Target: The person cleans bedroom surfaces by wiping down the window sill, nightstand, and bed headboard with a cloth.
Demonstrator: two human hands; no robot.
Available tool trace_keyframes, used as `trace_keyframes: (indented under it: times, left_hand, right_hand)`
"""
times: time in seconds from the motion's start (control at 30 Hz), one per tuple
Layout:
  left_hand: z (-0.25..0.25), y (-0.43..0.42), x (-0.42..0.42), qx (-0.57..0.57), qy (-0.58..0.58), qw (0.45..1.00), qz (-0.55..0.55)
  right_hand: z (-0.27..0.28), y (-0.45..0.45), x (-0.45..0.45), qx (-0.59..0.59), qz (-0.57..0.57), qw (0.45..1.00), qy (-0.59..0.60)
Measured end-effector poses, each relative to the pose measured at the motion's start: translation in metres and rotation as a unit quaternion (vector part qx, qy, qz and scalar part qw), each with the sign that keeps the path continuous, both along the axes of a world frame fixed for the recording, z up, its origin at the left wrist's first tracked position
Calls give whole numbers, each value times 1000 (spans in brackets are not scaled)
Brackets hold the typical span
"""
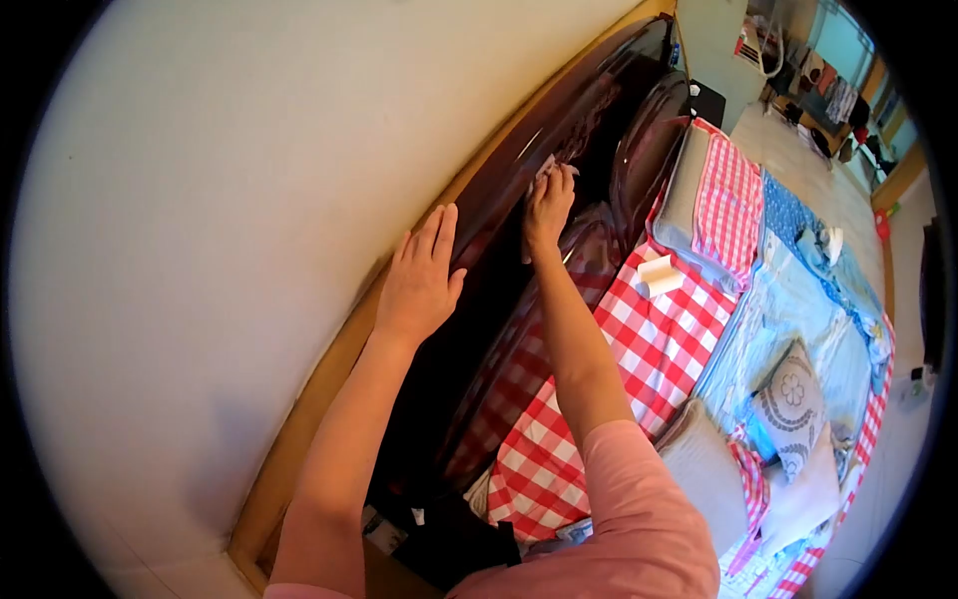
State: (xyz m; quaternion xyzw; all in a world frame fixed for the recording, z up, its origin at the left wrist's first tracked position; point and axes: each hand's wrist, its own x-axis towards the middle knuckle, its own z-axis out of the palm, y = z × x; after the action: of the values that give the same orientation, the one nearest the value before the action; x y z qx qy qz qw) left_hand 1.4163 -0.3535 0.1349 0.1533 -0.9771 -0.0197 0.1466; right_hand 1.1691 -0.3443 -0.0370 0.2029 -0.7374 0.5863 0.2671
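A dark, glossy wooden headboard [629, 165] with carved panels runs diagonally along the wall. My left hand [419, 275] lies with fingers stretched out along its upper edge, close to the wall, holding nothing. Further along, my right hand [549, 210] is closed on a crumpled pale cloth [546, 168] and presses it against the headboard near the carving. Most of the cloth is hidden under my fingers. Below my right arm, a red and white checked cover [659, 339] spreads over the bed beside the headboard.
On the checked cover sits a small cream-coloured roll or box [659, 277]. A pillow with a checked cloth [726, 185] lies at the far end. Several cushions, including a patterned one [791, 404], rest on the blue bedding [773, 309]. The pale wall [220, 200] borders the headboard.
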Motion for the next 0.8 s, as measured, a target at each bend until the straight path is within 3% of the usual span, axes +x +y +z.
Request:
trace_keyframes:
  times: [0.17,0.3,0.37,0.4,0.43,0.53,0.6,0.63,0.67,0.8]
  left_hand:
    - [-1,2,-2,3,-3,1000,5]
    - [2,1,-2,9,3,1000,6]
    - [1,0,0,13,0,1000,10]
    - [1,0,0,0,8,1000,3]
    - [0,0,-1,-13,16,1000,-6]
    - [0,1,-1,3,16,1000,1]
    - [1,0,-1,6,13,1000,2]
    - [0,0,-1,8,11,1000,3]
    - [-1,-1,-1,7,6,1000,7]
    - [-1,-1,-1,6,12,1000,2]
  right_hand:
    - [22,11,1,19,58,979,-196]
    - [26,13,-26,-93,11,981,-172]
    - [24,3,-45,-115,23,988,-96]
    - [11,-4,-63,-49,98,992,-68]
    - [2,-22,-59,-68,27,996,-45]
    - [1,-17,-34,-66,13,992,-106]
    - [-40,-27,-32,-118,-26,980,-157]
    - [-55,-26,-30,-141,4,947,-289]
    - [-108,-46,-60,-221,19,947,-234]
    - [-75,-59,-80,-285,63,906,-306]
